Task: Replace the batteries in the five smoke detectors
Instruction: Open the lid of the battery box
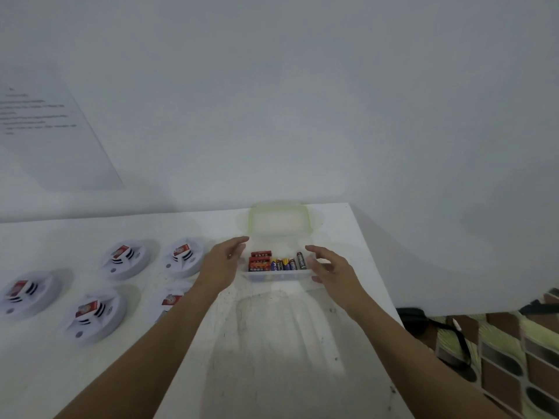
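You are reaching both hands out over the worktop point(272, 343) toward the clear container point(278, 276). It is sitting straight ahead of you near the far right corner, with its green-rimmed lid point(278, 220) lying open on the far side. Your left hand point(225, 258) is flanking the container's left end, fingers straight and together. Your right hand point(329, 267) is flanking the right end, fingers loosely spread and lightly curved. Neither is pinching anything, and it is too blurred to tell whether the fingertips are touching the walls.

The container's long axis is running left to right, squarely between your hands, so both are about equally near. The batteries point(272, 263) are lying inside, the red ones at the left lengthwise left to right and the darker ones at the right pointing near to far.

The five smoke detectors point(127, 258) are sitting to the left, so your left hand is the nearer one to them. The nearest detector point(171, 300) is lying partly hidden behind your left forearm.
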`<state>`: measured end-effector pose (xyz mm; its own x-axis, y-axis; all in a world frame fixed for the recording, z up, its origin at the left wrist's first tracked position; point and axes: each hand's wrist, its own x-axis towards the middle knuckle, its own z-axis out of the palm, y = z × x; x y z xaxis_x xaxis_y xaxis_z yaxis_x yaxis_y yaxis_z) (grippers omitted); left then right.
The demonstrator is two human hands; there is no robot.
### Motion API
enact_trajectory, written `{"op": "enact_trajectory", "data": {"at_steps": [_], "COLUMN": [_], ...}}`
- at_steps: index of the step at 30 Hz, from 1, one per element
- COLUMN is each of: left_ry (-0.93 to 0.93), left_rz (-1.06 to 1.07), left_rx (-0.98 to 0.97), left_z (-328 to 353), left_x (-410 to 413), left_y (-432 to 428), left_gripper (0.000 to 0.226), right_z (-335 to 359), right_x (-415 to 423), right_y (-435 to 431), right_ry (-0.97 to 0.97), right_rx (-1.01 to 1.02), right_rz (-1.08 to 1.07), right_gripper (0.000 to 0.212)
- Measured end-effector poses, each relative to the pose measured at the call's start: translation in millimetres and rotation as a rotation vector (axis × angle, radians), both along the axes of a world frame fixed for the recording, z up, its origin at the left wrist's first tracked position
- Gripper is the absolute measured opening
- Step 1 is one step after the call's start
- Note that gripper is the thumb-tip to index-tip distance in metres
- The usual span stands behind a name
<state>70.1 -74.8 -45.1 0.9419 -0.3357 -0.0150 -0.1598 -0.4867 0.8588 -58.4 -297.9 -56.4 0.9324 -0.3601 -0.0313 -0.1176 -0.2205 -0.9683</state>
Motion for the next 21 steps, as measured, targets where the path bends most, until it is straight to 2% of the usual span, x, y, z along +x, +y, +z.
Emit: {"op": "enact_trajectory", "data": {"at_steps": [5,8,11,13,16,19,21], "left_ry": [0.061,-0.125,-0.154,-0.132,-0.108,-0.107,-0.084], "left_rz": [-0.053,-0.079,-0.321,-0.526,-0.652,-0.671,-0.613], "left_rx": [-0.008,0.103,0.141,0.217,0.299,0.374,0.395], "left_z": [14,27,34,33,28,20,18], "left_x": [-24,-55,-79,-88,-93,-92,-91], "left_y": [12,24,33,33,28,26,28], "left_gripper": [0.021,0.016,0.014,0.017,0.028,0.051,0.055], "right_z": [15,28,37,39,38,31,26], "right_x": [-19,-46,-75,-88,-100,-102,-100], "right_y": [6,11,16,19,23,26,29], "right_ry": [0.003,-0.014,0.060,0.149,0.239,0.253,0.196], "right_rx": [-0.106,-0.151,-0.214,-0.231,-0.268,-0.369,-0.413], "right_rz": [-0.039,0.017,0.175,0.337,0.498,0.481,0.410], "right_gripper": [0.024,0.012,0.019,0.021,0.022,0.018,0.017]}}
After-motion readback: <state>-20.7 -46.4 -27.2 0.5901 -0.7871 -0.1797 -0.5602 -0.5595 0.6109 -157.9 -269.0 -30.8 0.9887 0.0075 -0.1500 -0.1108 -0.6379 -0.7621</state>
